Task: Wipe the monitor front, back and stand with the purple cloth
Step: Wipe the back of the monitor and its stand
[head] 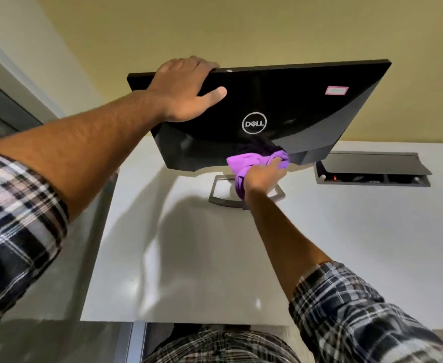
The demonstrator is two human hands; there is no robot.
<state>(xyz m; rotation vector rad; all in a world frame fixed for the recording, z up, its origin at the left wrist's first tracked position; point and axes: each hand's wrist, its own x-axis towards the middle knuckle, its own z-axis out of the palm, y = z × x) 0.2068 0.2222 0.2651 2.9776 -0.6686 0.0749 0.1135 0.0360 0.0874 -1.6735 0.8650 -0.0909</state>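
A pale yellow wall backs a white glossy tabletop (346, 231), and into that tabletop, right of the work, a grey recessed cable box with its flap raised (372, 170) is set. One glossy black flat-panel monitor (293, 106) stands on the tabletop with its back toward you, a round maker's badge at centre and a single pink-edged label (337, 90) near the upper right corner. Your left hand (186, 93) is clamped over the top edge near the left corner, fingers hooked to the far side and thumb flat on the rear panel, steadying the unit. Your right hand (265, 176) grips one bunched purple cloth (249, 163), pressed to the lower centre of the back where the neck joins the panel, directly above the grey open-frame stand base (223, 197). In my judgement you are on the back-panel stage, working its lower margin. Whether the front has been done cannot be told, as it faces away. The stand base appears yet to be wiped. Count: one monitor, one cloth, one stand, one label, one cable box, two hands engaged.
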